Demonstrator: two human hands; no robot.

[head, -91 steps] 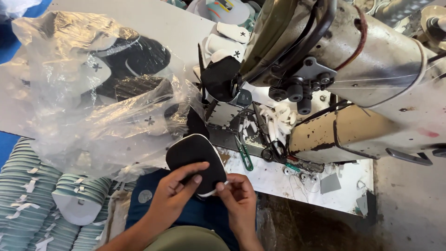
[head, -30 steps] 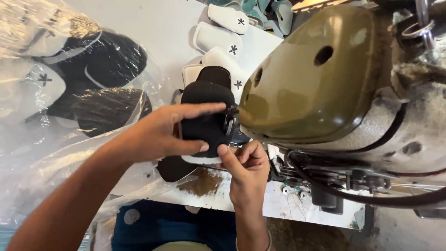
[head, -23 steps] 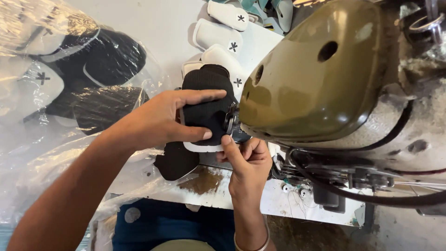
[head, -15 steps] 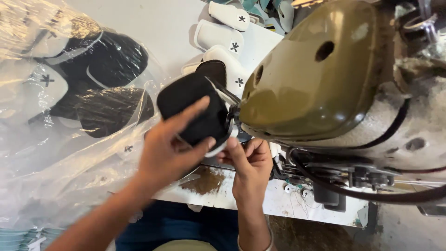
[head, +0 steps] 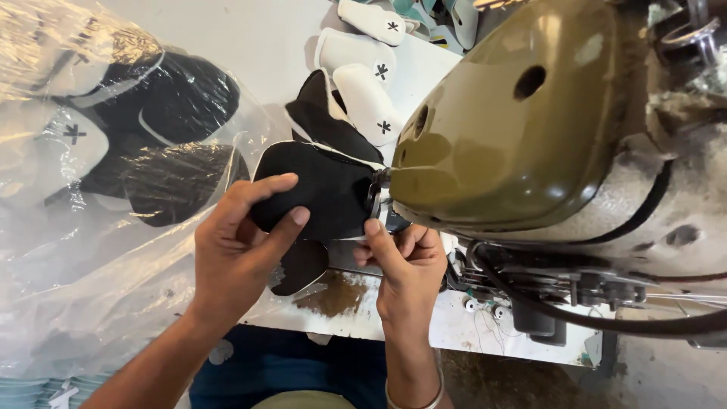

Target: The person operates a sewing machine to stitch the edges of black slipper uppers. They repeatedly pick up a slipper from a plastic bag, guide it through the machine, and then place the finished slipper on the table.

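Left hand grips the near edge of one black fabric piece with white edging, thumb and forefinger closed on it. Right hand pinches the same piece at its right end, thumb pressed up beside the needle area of the olive-green sewing machine. That piece lies under the machine's head, on the white table. Two more black pieces show, one behind it and one below it. Beyond lie three white pieces with small black marks. At left, one clear plastic bag holds more black and white pieces.
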